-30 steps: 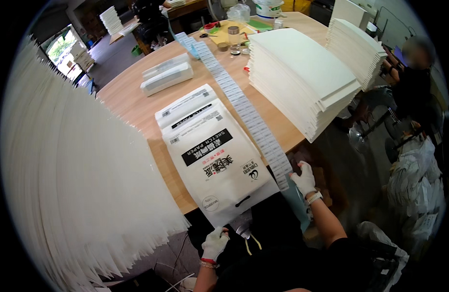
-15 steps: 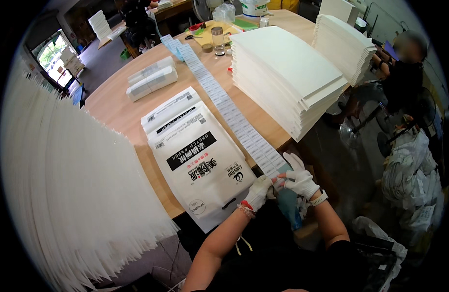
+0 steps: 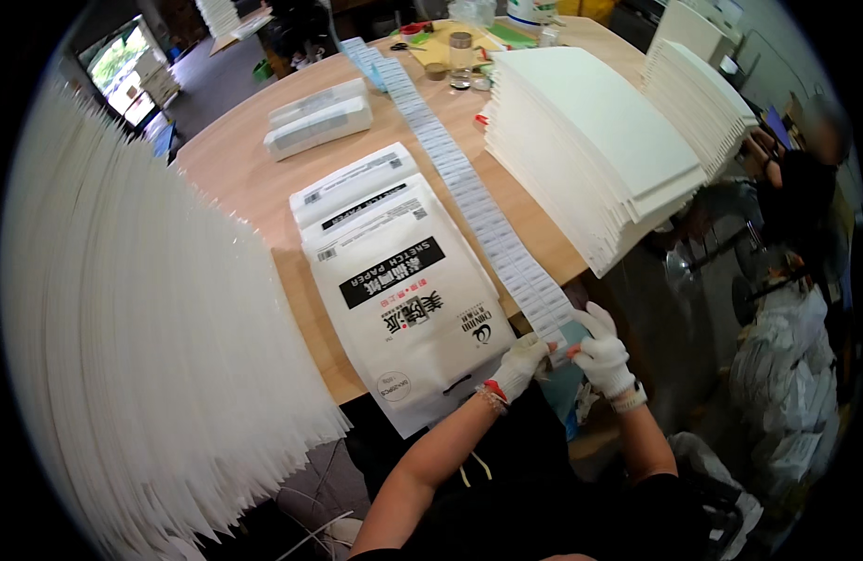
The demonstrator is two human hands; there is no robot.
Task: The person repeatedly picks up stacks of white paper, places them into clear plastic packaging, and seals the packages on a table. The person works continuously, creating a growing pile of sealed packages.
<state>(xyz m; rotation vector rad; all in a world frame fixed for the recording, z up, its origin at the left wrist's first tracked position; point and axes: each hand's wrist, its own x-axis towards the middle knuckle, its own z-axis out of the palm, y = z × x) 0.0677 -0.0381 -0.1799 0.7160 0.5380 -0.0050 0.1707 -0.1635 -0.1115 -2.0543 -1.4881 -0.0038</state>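
Note:
A long strip of white labels (image 3: pixel 469 187) runs down the round wooden table (image 3: pixel 244 178) to its near edge. Both my hands wear white gloves. My left hand (image 3: pixel 520 366) pinches the strip's near end at the table edge. My right hand (image 3: pixel 601 353) holds the same end from the right side. Just left of my hands lies a stack of white printed paper bags (image 3: pixel 403 290), the top one overhanging the table edge.
A tall fanned stack of white sheets (image 3: pixel 141 346) fills the left. More white sheet stacks (image 3: pixel 590 150) stand at the right. Two clear-wrapped packs (image 3: pixel 319 122), a jar (image 3: pixel 460 58) and small items sit at the far side. Another person (image 3: pixel 805 187) sits at the right.
My left hand rose from below the table edge to the strip's end and met my right hand there. Both now hold the label strip.

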